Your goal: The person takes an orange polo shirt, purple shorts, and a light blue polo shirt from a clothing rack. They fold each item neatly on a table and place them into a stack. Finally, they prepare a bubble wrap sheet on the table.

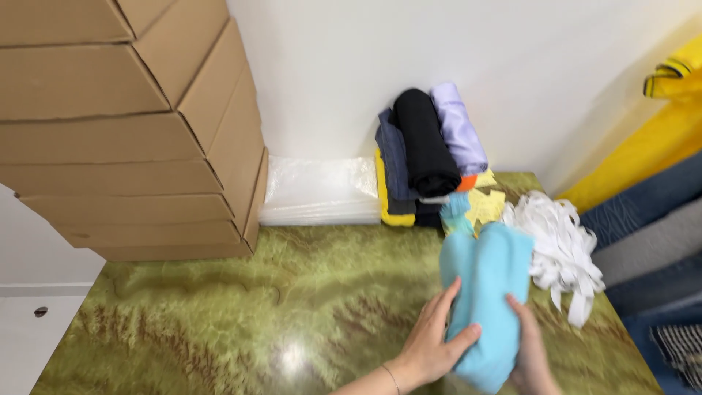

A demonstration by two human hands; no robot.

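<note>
The left hand (431, 340) grips the light blue cloth (486, 292) from its left side, thumb across the front and fingers curled around the fold, while the right hand (530, 351) clasps the same cloth from the right, its fingers pressed against the fabric. Both hands are closed on the rolled or folded cloth, which stands above the right part of the green marbled bench (241, 314). Just to the right of the cloth lies a heap of white fabric strips (559, 245). Behind it sit yellow scraps (486, 205) and a stack of rolled fabrics (424, 150) in black, lilac and dark blue, leaning against the white wall (439, 44). Left of that stack lies a pile of clear plastic bags (318, 190), and further left rises a stack of cardboard boxes (124, 124).
</note>
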